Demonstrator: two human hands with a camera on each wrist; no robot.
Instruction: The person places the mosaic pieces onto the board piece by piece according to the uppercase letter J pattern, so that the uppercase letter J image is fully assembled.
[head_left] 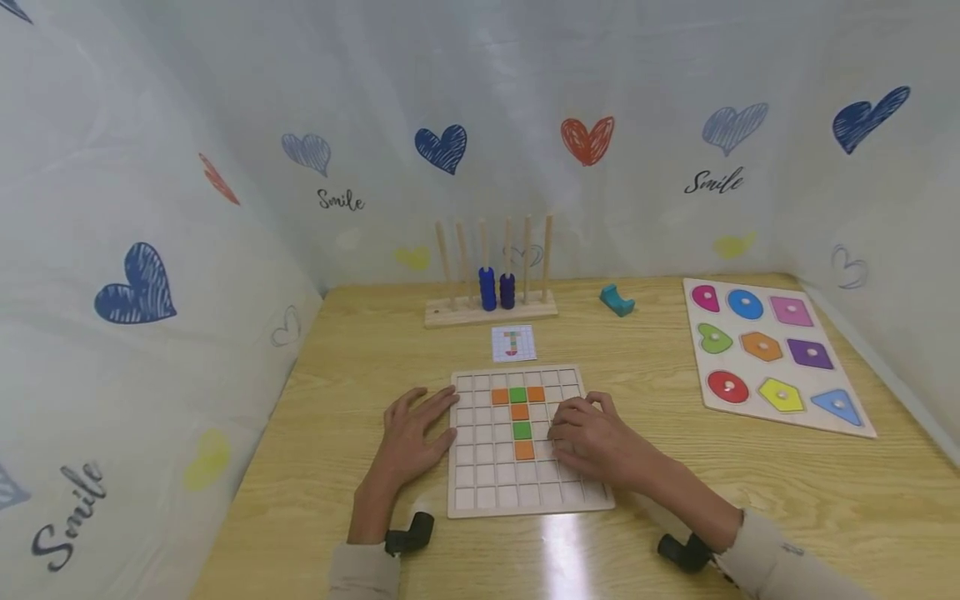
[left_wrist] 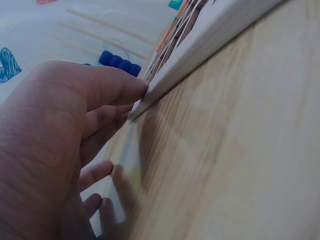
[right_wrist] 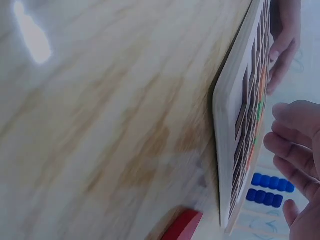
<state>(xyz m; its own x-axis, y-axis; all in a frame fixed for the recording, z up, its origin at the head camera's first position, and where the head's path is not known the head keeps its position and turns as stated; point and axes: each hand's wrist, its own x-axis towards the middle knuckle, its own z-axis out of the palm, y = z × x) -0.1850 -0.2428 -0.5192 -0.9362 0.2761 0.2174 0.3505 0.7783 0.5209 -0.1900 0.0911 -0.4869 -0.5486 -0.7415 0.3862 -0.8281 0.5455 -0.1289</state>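
A white gridded wooden board [head_left: 495,497] lies on the table. Orange and green square tiles [head_left: 520,412] form a T in its cells. My left hand [head_left: 412,433] rests at the board's left edge, thumb and fingertips touching the rim [left_wrist: 170,75] with fingers fairly straight. Over the right side of the board hovers my right hand [head_left: 600,437], fingers loosely bent; in the right wrist view nothing shows between thumb and fingers. A red piece [right_wrist: 182,227] lies on the table beside the board there; the head view does not show it. Behind the board is a small pattern card [head_left: 513,343].
A wooden peg stand [head_left: 491,315] with blue and dark blue beads stands at the back. A teal curved block [head_left: 617,300] sits to its right. Far right lies a shape puzzle board [head_left: 757,367] with several knobbed pieces. Heart-printed curtains [head_left: 525,125] surround the table.
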